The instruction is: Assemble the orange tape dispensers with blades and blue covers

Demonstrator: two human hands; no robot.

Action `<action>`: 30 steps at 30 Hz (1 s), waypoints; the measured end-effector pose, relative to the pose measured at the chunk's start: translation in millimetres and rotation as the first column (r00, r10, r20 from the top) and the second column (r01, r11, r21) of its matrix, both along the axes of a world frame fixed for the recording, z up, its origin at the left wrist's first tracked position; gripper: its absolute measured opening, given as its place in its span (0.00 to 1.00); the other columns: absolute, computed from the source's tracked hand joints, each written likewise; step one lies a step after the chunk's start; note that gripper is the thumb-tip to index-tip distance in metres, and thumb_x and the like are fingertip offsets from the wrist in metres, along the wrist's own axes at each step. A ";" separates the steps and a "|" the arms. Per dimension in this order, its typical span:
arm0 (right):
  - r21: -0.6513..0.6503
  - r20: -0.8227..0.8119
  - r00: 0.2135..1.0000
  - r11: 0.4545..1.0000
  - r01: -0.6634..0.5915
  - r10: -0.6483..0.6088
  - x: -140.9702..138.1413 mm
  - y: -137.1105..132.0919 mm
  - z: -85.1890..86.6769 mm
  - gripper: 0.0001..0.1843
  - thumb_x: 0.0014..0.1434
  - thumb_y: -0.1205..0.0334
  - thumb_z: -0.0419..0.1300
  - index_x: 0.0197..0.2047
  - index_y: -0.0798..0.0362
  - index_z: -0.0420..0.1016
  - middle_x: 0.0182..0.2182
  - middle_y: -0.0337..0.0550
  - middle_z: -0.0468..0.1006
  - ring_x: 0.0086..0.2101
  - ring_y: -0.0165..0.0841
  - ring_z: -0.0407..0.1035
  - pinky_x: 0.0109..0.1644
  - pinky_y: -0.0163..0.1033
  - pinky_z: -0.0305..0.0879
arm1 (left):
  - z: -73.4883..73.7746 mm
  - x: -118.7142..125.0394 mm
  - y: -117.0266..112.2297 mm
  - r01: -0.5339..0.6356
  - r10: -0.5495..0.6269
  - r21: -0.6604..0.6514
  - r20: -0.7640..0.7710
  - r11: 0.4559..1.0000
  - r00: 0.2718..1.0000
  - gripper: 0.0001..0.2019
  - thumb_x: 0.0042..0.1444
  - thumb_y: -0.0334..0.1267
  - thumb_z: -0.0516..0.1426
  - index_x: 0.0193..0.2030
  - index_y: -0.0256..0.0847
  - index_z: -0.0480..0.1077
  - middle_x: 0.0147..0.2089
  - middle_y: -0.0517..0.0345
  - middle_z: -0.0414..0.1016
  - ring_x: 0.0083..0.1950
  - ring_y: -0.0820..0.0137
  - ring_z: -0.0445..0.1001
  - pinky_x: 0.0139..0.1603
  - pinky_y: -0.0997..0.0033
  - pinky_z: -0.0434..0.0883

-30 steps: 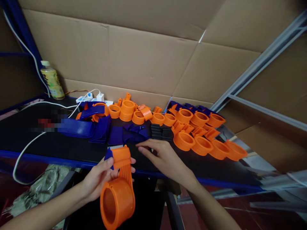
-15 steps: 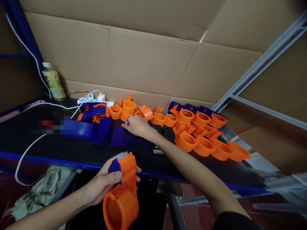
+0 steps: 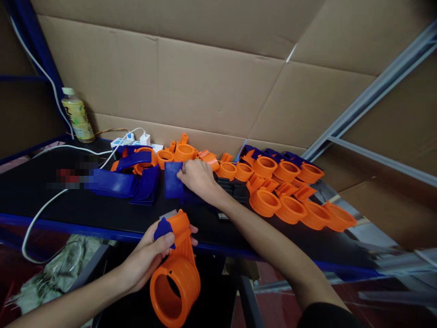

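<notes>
In front of the table edge, my left hand point(image 3: 152, 253) is closed around an orange tape dispenser point(image 3: 179, 273). Its round hub hangs down, and a serrated metal blade point(image 3: 168, 214) shows at the top. The thumb presses on a small blue piece point(image 3: 164, 233) at the dispenser's head. Over the table, my right hand point(image 3: 198, 178) pinches a flat blue plastic plate point(image 3: 174, 180) by its right edge; the fingertips are partly hidden. More blue plates point(image 3: 112, 183) lie stacked to the left of that hand.
Several orange dispenser bodies point(image 3: 264, 202) stand in rows on the right of the black table point(image 3: 102, 214). Black parts point(image 3: 235, 189) lie beside my right forearm. A power strip point(image 3: 119, 143), white cables and a bottle point(image 3: 78, 116) are at the back left. Cardboard point(image 3: 218, 82) walls the back.
My right hand has lifted the blue plate off the table, and it now stands tilted up. My left hand has turned the dispenser slightly, its hub shifting right.
</notes>
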State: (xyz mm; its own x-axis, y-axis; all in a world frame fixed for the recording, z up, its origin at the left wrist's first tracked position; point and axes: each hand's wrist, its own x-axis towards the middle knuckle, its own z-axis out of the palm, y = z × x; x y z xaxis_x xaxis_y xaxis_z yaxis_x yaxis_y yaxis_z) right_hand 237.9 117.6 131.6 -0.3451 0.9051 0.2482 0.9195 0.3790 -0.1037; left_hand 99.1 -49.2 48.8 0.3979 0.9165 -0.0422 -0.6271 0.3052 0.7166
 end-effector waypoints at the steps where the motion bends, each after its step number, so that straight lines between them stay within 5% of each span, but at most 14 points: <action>1: 0.026 -0.034 0.999 1.000 0.002 -0.001 3.0 -0.2 5.2 0.12 0.63 0.62 0.56 0.39 0.60 0.80 0.37 0.57 0.83 0.42 0.45 0.77 0.47 0.44 0.68 | 0.4 0.5 -0.7 -0.012 0.012 -0.004 -0.006 1.000 1.000 0.20 0.60 0.41 0.63 0.58 0.41 0.68 0.56 0.39 0.78 0.53 0.51 0.79 0.54 0.48 0.73; 6: 0.156 -0.237 0.968 0.987 -0.046 0.083 21.1 -18.0 22.9 0.11 0.66 0.61 0.52 0.40 0.56 0.75 0.35 0.46 0.82 0.36 0.32 0.77 0.42 0.34 0.69 | 0.8 1.7 -2.5 -0.109 0.109 0.005 -0.012 0.994 0.994 0.23 0.59 0.38 0.64 0.60 0.44 0.66 0.56 0.44 0.78 0.58 0.49 0.76 0.59 0.45 0.71; 10: 0.405 -0.397 0.881 0.911 -0.083 0.257 41.8 -60.7 19.6 0.05 0.64 0.64 0.56 0.35 0.53 0.70 0.29 0.40 0.80 0.29 0.29 0.75 0.35 0.32 0.68 | -0.5 1.2 -0.9 -0.180 0.182 0.053 -0.035 0.982 0.983 0.20 0.60 0.37 0.63 0.59 0.46 0.68 0.62 0.46 0.74 0.63 0.49 0.71 0.63 0.46 0.68; 15: 0.590 -0.105 0.930 0.775 -0.228 0.353 59.6 -115.3 2.3 0.03 0.64 0.67 0.58 0.37 0.53 0.71 0.29 0.41 0.78 0.30 0.31 0.74 0.35 0.36 0.67 | -8.5 1.6 -1.7 -0.260 0.264 0.067 -0.049 0.963 0.963 0.26 0.56 0.38 0.66 0.61 0.48 0.67 0.62 0.48 0.74 0.67 0.49 0.67 0.67 0.47 0.63; 18: 0.501 -0.111 0.877 0.789 -0.357 0.468 63.6 -131.9 -5.9 0.10 0.65 0.71 0.58 0.50 0.57 0.72 0.35 0.45 0.78 0.35 0.32 0.74 0.39 0.36 0.70 | -11.6 2.2 -4.3 -0.332 0.330 -0.016 -0.073 0.943 0.941 0.29 0.54 0.38 0.67 0.62 0.51 0.66 0.59 0.52 0.76 0.65 0.52 0.69 0.66 0.49 0.65; 23: 0.233 -0.468 0.722 0.859 -0.455 0.509 68.8 -140.8 -10.5 0.20 0.65 0.71 0.59 0.59 0.48 0.73 0.41 0.43 0.75 0.39 0.30 0.73 0.44 0.36 0.74 | -10.0 4.2 -3.0 -0.313 0.314 0.016 -0.059 0.950 0.948 0.23 0.56 0.38 0.67 0.58 0.49 0.69 0.52 0.55 0.77 0.56 0.58 0.75 0.61 0.55 0.70; 26: 0.128 -0.527 0.695 0.854 -0.504 0.489 68.5 -145.7 -16.0 0.23 0.66 0.68 0.59 0.62 0.44 0.73 0.45 0.45 0.75 0.44 0.32 0.73 0.47 0.40 0.74 | -13.2 5.5 -1.7 -0.297 0.299 0.045 -0.044 0.954 0.953 0.21 0.56 0.40 0.67 0.56 0.48 0.70 0.50 0.55 0.78 0.54 0.59 0.76 0.60 0.56 0.71; 30: 0.082 -0.515 0.695 0.836 -0.543 0.502 66.6 -152.5 -29.2 0.28 0.65 0.60 0.63 0.67 0.43 0.67 0.62 0.48 0.69 0.58 0.37 0.68 0.60 0.45 0.69 | -18.8 6.3 -2.3 -0.315 0.315 -0.009 -0.034 0.949 0.949 0.29 0.56 0.46 0.67 0.64 0.52 0.65 0.56 0.52 0.77 0.60 0.56 0.73 0.64 0.54 0.67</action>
State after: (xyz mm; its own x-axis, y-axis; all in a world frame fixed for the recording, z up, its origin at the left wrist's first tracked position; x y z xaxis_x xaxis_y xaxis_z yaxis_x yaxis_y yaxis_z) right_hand 304.5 -34.9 102.4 -0.6142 0.6386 0.4637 0.3846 0.7553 -0.5307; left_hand 105.4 -51.5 30.0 0.0876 0.9941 -0.0638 -0.6700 0.1062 0.7347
